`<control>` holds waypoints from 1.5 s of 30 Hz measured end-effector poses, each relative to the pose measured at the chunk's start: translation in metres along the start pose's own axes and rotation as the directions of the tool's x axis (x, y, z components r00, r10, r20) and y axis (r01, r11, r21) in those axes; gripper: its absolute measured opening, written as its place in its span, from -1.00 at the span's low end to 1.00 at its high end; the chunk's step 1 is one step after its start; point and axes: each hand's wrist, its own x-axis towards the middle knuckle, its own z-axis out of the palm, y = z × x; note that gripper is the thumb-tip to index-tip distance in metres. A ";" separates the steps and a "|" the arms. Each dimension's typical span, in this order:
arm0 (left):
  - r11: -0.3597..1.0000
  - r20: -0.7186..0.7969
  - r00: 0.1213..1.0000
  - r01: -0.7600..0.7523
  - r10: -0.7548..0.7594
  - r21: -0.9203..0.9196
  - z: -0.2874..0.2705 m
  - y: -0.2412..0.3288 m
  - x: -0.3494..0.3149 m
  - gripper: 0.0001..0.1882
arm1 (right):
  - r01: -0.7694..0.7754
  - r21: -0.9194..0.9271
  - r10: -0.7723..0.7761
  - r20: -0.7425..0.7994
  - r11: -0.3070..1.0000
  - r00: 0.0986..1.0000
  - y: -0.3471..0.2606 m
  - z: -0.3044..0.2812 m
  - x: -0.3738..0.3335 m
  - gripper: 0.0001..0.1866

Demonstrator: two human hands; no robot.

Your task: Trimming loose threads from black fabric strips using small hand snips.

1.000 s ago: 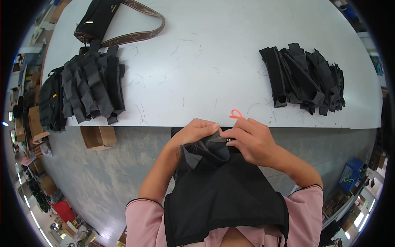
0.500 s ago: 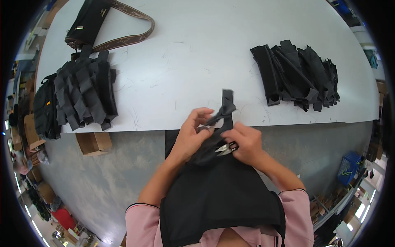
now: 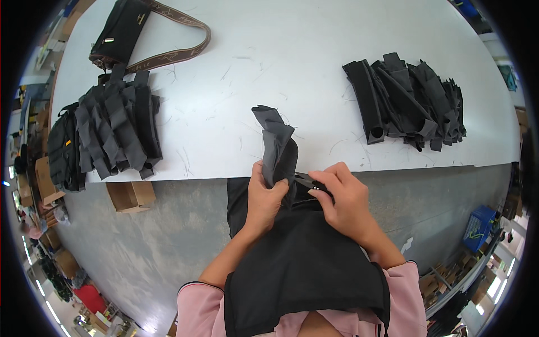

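My left hand (image 3: 265,196) is closed round a dark grey fabric strip (image 3: 279,149), folded and standing up over the table's near edge, with loose threads along it. In my right hand (image 3: 343,196) is a pair of thread snips (image 3: 318,186), its handle between my thumb and fingers. The blades point left toward the strip's lower part; whether they touch it I cannot tell. Both hands are in front of the black apron (image 3: 309,264) that I wear.
On the white table (image 3: 224,112) lie a pile of dark strips (image 3: 115,126) at left and another pile (image 3: 407,104) at right. A black bag (image 3: 120,33) with a patterned strap is far left. A black backpack (image 3: 65,149) and a cardboard box (image 3: 131,196) are nearby.
The strip has swung up and left and now stands upright in my left hand. My right hand has moved slightly right, off the strip, and has turned the snips toward it.
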 end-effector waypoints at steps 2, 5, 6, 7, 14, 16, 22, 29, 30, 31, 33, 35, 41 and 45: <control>0.999 -0.003 1.000 -0.004 0.004 0.037 -0.002 -0.003 0.000 -0.53 | 0.125 -0.194 -0.117 0.053 0.973 0.992 -0.005 -0.002 0.000 -0.65; 0.995 -0.007 1.000 -0.016 0.016 0.094 -0.002 -0.003 0.000 -0.54 | 0.185 -0.276 -0.171 0.073 0.943 0.983 -0.012 -0.001 0.006 -0.69; 0.993 -0.006 1.000 -0.023 0.024 0.115 -0.002 -0.004 0.000 -0.55 | 0.183 -0.278 -0.169 0.072 0.943 0.983 -0.012 0.000 0.005 -0.69; 0.993 -0.009 1.000 -0.024 0.025 0.114 -0.003 -0.005 0.001 -0.55 | 0.191 -0.284 -0.172 0.093 0.939 0.981 -0.012 0.002 0.006 -0.67; 0.969 -0.016 0.991 -0.129 0.135 0.211 -0.004 -0.009 0.002 -0.54 | 0.247 -0.367 -0.197 0.169 0.897 0.966 -0.014 0.005 0.007 -0.78; 0.969 -0.016 0.992 -0.121 0.128 0.216 -0.005 -0.009 0.003 -0.54 | 0.193 -0.322 -0.163 0.118 0.927 0.980 -0.013 0.001 0.005 -0.78; 0.974 -0.001 0.996 -0.087 0.089 0.209 -0.006 -0.005 0.005 -0.53 | 0.131 -0.257 -0.107 0.105 0.958 0.989 -0.012 0.005 0.004 -0.72; 0.966 0.165 0.984 0.108 -0.070 -0.233 -0.017 -0.001 0.018 -0.43 | -0.073 0.359 0.078 0.001 0.930 0.997 0.003 0.011 0.025 -0.77; 0.922 0.242 0.961 0.209 -0.132 -0.326 -0.018 0.000 0.023 -0.39 | -0.071 0.361 0.077 -0.003 0.930 0.997 0.004 0.022 0.029 -0.77; 0.927 0.237 0.967 0.168 -0.090 -0.334 -0.016 0.004 0.026 -0.40 | -0.189 0.616 0.209 0.041 0.765 0.977 0.005 0.037 0.034 -0.78; 0.934 0.265 0.962 0.153 -0.066 -0.323 -0.019 0.009 0.029 -0.43 | -0.272 0.781 0.257 0.148 0.563 0.955 -0.003 0.041 0.035 -0.77; 0.950 0.259 0.966 0.068 0.014 -0.304 -0.019 0.016 0.030 -0.47 | -0.260 0.761 0.250 0.133 0.594 0.959 -0.001 0.049 0.025 -0.76; 0.889 0.303 0.953 0.112 0.031 -0.444 -0.026 0.020 0.032 -0.38 | -0.254 0.596 0.217 0.135 0.762 0.967 -0.007 0.046 -0.004 -0.75; 0.851 0.361 0.931 0.143 0.058 -0.505 -0.031 0.018 0.034 -0.32 | -0.023 0.280 0.036 -0.040 0.960 0.999 -0.016 0.039 -0.001 -0.73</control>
